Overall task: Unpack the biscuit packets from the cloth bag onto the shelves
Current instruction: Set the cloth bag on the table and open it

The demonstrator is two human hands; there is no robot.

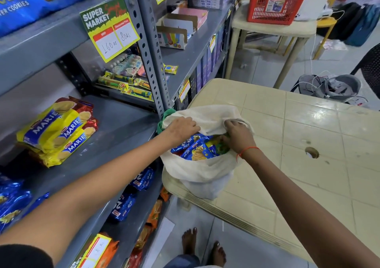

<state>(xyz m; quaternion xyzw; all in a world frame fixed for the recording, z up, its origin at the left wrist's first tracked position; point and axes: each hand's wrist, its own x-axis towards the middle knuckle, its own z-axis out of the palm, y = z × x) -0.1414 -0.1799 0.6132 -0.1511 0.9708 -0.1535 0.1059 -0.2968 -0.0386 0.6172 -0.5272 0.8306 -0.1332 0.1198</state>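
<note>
A cream cloth bag [202, 172] sits on the corner of a beige plastic table [298, 144], its mouth open. Blue biscuit packets [196, 149] fill it, with a bit of yellow and green wrapper beside them. My left hand [182, 129] rests on the bag's far rim, fingers over the cloth and reaching into the opening. My right hand [237, 134] grips the right side of the rim, fingertips down among the packets. The grey metal shelf [121, 132] to the left holds a stack of yellow Marie packets [57, 130].
Blue packets [131, 193] and orange packets [153, 218] lie on the lower shelf. A perforated upright [151, 62] stands by the bag. A price sign [111, 28] hangs above. A red basket [275, 0] sits on a far table. My bare feet [203, 247] stand on the floor below.
</note>
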